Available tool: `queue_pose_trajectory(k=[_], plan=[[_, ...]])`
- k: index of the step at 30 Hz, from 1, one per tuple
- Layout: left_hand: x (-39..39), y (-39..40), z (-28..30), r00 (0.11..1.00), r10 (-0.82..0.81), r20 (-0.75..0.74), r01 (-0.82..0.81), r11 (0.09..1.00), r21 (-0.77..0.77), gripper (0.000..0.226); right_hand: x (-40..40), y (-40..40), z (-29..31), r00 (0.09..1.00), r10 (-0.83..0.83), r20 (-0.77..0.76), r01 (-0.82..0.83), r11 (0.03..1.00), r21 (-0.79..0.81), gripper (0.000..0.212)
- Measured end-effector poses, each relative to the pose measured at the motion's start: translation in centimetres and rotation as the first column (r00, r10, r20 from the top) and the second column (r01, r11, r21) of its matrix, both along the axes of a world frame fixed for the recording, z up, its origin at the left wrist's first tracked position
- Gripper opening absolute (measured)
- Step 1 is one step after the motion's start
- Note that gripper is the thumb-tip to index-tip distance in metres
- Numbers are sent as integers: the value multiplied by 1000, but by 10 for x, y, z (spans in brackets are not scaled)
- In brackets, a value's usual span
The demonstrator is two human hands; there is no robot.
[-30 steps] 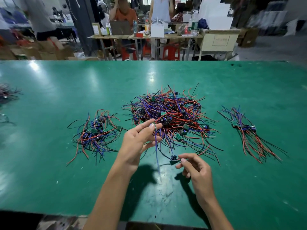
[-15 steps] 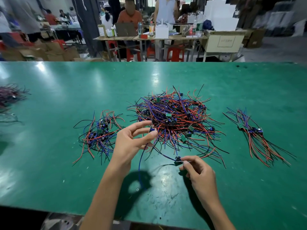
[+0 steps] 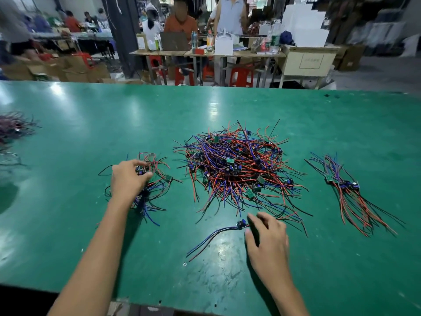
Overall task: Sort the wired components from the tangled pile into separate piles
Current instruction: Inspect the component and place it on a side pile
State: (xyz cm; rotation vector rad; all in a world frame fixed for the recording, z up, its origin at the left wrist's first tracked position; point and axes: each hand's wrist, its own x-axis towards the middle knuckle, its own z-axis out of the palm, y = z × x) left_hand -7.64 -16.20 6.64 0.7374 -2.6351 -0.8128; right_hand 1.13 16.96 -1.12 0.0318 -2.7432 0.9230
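From the head camera, the big tangled pile [image 3: 237,169] sits in the middle of the green table [image 3: 68,124]. A small pile [image 3: 157,179] lies to its left and another small pile [image 3: 348,190] to its right. The left hand [image 3: 129,179] rests on the left pile, its fingers curled round a little part there. The right hand [image 3: 266,236] pinches one loose part [image 3: 241,224] with long wires, near the big pile's front edge. The sorting looks only begun. Next, this loose part probably needs lifting clear and laying on the pile that matches it.
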Motion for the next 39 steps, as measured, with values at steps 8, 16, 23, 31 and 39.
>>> queue_pose_trajectory(k=[8, 16, 23, 31, 39], plan=[[66, 127, -2, 703, -668, -245, 692, 722, 20, 19, 1, 2, 2, 989, 42, -142, -71, 977, -199, 14], [82, 173, -29, 661, -717, -223, 747, 600, 285, 18, 11, 5, 10, 916, -82, -392, -55, 944, -325, 20], [92, 182, -38, 789, -512, -341, 607, 562, 561, 19, 9, 7, 7, 1000, -3, -30, -15, 812, -584, 37], [91, 196, -44, 743, -629, -229, 556, 389, 735, 21, 0, 17, 5, 999, 23, -34, -41, 620, -784, 20], [65, 208, -40, 795, -553, -250, 425, 213, 880, 9, -31, 28, 18, 994, 107, -1, -73, 670, -739, 19]])
